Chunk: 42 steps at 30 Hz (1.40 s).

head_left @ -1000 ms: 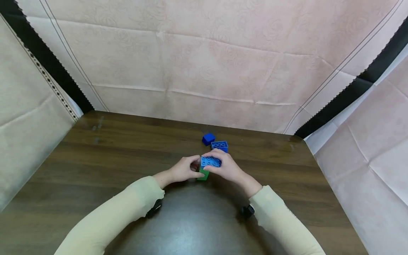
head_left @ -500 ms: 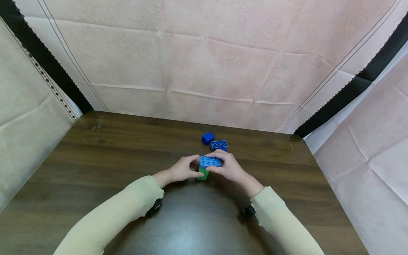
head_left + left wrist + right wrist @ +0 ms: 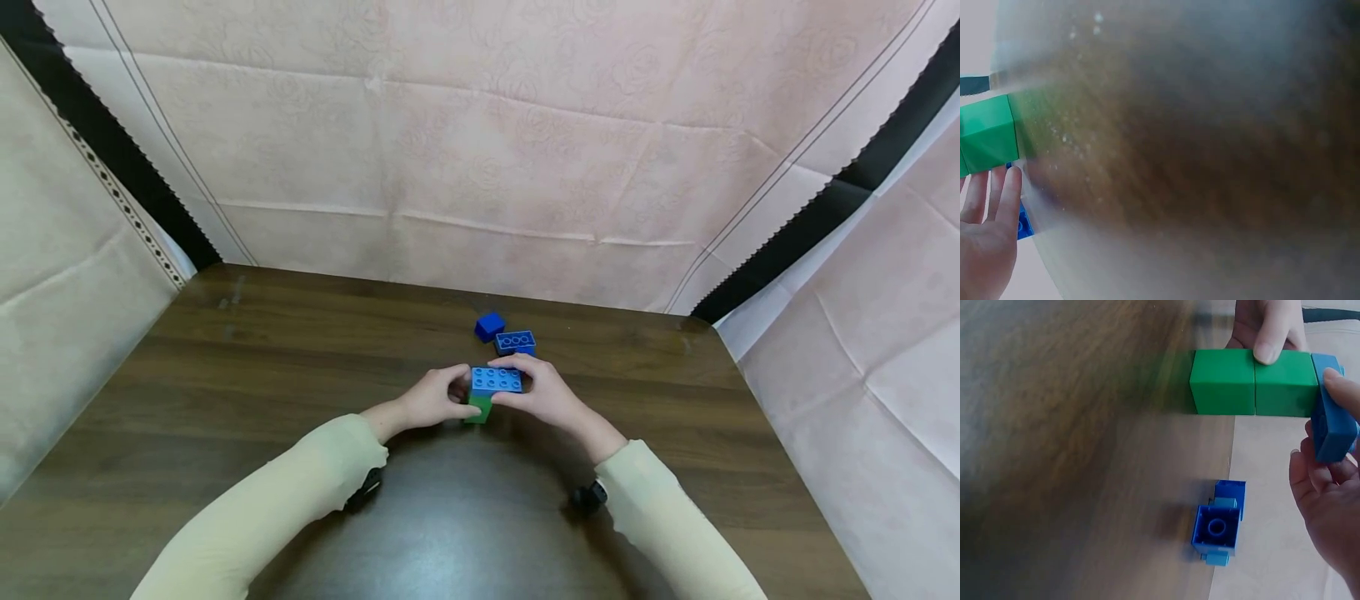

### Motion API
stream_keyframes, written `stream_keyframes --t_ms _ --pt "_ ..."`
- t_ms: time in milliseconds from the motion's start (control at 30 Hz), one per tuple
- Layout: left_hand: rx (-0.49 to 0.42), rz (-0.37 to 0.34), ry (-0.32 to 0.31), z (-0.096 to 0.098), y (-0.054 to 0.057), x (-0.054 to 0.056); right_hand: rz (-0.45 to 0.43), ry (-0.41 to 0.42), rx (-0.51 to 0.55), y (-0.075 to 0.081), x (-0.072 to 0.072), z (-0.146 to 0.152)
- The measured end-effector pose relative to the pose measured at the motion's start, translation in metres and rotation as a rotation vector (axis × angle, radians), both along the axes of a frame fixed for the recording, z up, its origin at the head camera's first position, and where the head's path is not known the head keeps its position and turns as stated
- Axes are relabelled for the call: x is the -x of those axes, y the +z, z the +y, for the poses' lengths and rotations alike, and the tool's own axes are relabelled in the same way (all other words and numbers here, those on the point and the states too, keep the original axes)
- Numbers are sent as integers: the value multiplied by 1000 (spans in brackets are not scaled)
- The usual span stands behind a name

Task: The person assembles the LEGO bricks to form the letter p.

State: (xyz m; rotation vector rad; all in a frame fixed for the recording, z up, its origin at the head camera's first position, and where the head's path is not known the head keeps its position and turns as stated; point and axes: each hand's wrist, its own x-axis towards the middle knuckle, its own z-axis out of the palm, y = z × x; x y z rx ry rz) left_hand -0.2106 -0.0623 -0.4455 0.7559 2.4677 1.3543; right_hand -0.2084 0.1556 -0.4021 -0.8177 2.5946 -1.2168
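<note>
Two green bricks, a lower one (image 3: 1224, 387) and an upper one (image 3: 1285, 387), stand stacked upright on the table. A light blue studded brick (image 3: 495, 380) lies across the top and juts out to the right. My left hand (image 3: 435, 396) grips the green stack from the left; its thumb lies on the upper green brick in the right wrist view. From the right, my right hand (image 3: 543, 392) holds the blue brick between thumb and fingers, at its front and back sides. The left wrist view shows only part of a green brick (image 3: 988, 134) beside my left fingers.
Behind the stack, near the table's far edge, lie a small dark blue brick (image 3: 490, 326) and a blue studded brick (image 3: 515, 341). The brown wooden table (image 3: 300, 333) ends at a pale cloth wall (image 3: 487, 167), with further cloth at both sides.
My right hand has shifted slightly to the right along the blue brick, so more of its studs show. My left hand and the green stack look unmoved.
</note>
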Motion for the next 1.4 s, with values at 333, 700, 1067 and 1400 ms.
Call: stream_keyframes --t_ms 333,700,1067,1400 --pt "31 6 13 -2 2 -2 14 -34 28 -7 0 15" --pt "-16 -8 77 -8 12 -4 4 -43 22 -8 1 15" --pt "-122 7 86 1 15 -7 -2 -19 28 -7 2 15" --pt "-176 1 85 2 16 -7 -61 -74 50 4 21 41"
